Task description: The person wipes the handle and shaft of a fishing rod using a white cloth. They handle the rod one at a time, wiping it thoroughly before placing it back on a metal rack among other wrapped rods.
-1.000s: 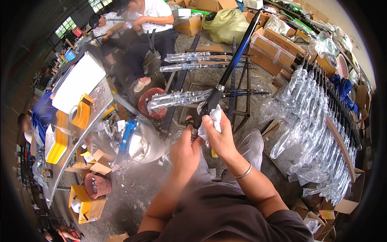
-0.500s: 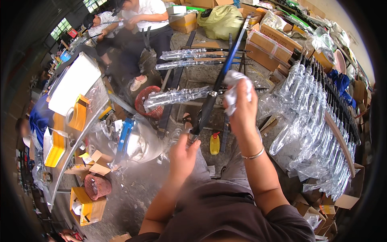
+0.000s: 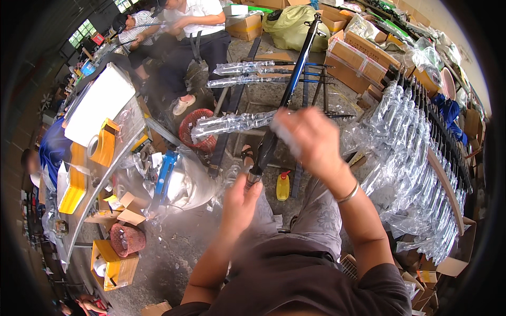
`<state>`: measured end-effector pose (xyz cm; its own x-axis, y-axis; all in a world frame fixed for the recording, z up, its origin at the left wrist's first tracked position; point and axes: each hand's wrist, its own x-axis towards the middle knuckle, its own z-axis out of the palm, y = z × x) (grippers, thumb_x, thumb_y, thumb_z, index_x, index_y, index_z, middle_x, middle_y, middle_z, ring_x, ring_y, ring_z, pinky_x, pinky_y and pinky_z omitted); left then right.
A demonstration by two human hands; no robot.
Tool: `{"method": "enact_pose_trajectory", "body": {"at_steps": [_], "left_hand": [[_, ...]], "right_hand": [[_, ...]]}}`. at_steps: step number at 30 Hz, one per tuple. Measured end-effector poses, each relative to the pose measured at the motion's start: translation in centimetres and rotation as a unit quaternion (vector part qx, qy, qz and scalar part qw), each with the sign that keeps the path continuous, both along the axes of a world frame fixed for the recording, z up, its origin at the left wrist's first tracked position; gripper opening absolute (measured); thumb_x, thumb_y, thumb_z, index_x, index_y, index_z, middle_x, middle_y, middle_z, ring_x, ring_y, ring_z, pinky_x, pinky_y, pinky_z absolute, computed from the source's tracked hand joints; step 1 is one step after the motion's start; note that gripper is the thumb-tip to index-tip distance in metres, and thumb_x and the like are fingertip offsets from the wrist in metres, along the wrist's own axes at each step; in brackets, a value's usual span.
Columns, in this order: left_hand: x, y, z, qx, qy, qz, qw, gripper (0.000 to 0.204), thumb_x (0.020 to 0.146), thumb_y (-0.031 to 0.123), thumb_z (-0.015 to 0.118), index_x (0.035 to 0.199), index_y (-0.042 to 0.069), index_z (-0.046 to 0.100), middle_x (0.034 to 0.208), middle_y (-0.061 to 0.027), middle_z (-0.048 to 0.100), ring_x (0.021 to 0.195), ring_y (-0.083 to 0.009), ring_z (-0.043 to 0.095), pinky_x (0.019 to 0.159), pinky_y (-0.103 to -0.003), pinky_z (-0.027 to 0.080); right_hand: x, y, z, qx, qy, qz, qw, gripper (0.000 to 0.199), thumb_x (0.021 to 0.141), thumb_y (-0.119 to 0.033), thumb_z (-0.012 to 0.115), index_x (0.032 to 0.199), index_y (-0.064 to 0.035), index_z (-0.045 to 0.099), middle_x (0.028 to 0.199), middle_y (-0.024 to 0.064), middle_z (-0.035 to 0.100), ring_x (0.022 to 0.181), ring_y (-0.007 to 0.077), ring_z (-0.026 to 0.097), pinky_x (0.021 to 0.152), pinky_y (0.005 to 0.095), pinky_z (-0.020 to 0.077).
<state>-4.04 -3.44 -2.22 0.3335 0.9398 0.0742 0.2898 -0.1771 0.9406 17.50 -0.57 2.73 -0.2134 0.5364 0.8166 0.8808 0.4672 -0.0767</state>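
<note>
Room: workshop with a bare grey concrete floor (image 3: 174,247), crowded on every side with stock and packing.
Back of room: brown cardboard boxes (image 3: 352,62) stacked along the far side, and a full olive-green sack (image 3: 292,29) beside them.
Desk: long grey desk (image 3: 113,158) down the left, carrying a white board (image 3: 97,102), a yellow tape dispenser (image 3: 104,146) and yellow trays (image 3: 74,181); small open cartons lie at its near edge.
Floor items: red woven basket (image 3: 196,129) near the rack's foot, a smaller reddish basket (image 3: 128,239) under the desk edge, a small yellow bottle (image 3: 283,185) just beside the rod's lower end.
Rack: dark metal frame (image 3: 311,89) with rods sleeved in clear plastic (image 3: 232,124) lying across it.
Right side: a long row of plastic-wrapped rods (image 3: 416,152) leaning close together on a rail.
Rod: dark blue-black fishing rod (image 3: 287,95) — it slants from the left hand up and away over the rack, toward the sack.
Left hand (image 3: 240,203): closed around the rod's silver lower end.
Right hand (image 3: 311,138): raised higher along the rod, blurred; fingers curled over a bit of clear plastic at the shaft — how tightly, cannot be told.
Others: two seated people (image 3: 182,31) at the far left, working apart from the wearer.
</note>
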Motion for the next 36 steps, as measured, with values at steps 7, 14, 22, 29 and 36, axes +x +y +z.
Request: {"method": "enact_pose_trajectory", "body": {"at_steps": [7,14,22,29,36], "left_hand": [[-0.5,0.3,-0.5,-0.082,-0.059,-0.016,0.995,0.018,0.092,0.018,0.053,0.100,0.003,0.050,0.072,0.0003,0.051,0.062,-0.0086,0.046,0.059,-0.025,0.040],[-1.3,0.8,0.8,-0.293,-0.191,-0.084,0.933,0.026,0.092,0.016,0.052,0.112,0.007,0.038,0.071,0.0019,0.045,0.054,-0.0038,0.038,0.045,-0.020,0.031],[-1.8,1.0,0.2,-0.199,-0.060,-0.119,0.971,0.040,0.088,0.018,0.060,0.119,0.005,0.039,0.079,-0.0027,0.050,0.053,-0.0064,0.042,0.046,-0.022,0.035],[-1.1,1.2,0.2,-0.283,-0.269,-0.144,0.910,0.030,0.091,0.019,0.055,0.114,0.002,0.047,0.076,-0.0039,0.052,0.047,-0.0087,0.043,0.042,-0.023,0.034],[-2.3,1.7,0.1,-0.311,-0.275,-0.192,0.889,0.034,0.094,0.030,0.050,0.106,-0.002,0.050,0.074,-0.0055,0.052,0.047,-0.0072,0.041,0.040,-0.021,0.032]], "right_hand": [[-3.4,-2.6,-0.7,-0.004,-0.127,0.119,0.985,0.040,0.068,-0.011,0.062,0.108,-0.0148,0.061,0.075,-0.0007,0.050,0.062,0.0145,0.050,0.050,0.0269,0.0447],[-0.8,-0.6,0.0,-0.002,0.097,-0.033,0.995,0.042,0.069,-0.004,0.064,0.109,-0.0174,0.061,0.089,0.0056,0.053,0.074,0.0225,0.057,0.059,0.0315,0.0496],[1.7,1.5,2.9,0.088,0.154,-0.140,0.974,0.044,0.067,0.004,0.063,0.109,-0.0095,0.061,0.086,0.0102,0.053,0.082,0.0254,0.052,0.064,0.0321,0.0492],[-3.2,-3.2,-2.5,-0.003,-0.055,0.130,0.990,0.042,0.068,-0.011,0.065,0.109,-0.0193,0.062,0.090,0.0059,0.053,0.078,0.0217,0.055,0.066,0.0312,0.0484],[3.6,2.4,0.1,-0.058,0.479,-0.009,0.876,0.028,0.089,-0.007,0.052,0.117,-0.0065,0.055,0.103,0.0084,0.059,0.086,0.0160,0.059,0.072,0.0294,0.0503]]}}
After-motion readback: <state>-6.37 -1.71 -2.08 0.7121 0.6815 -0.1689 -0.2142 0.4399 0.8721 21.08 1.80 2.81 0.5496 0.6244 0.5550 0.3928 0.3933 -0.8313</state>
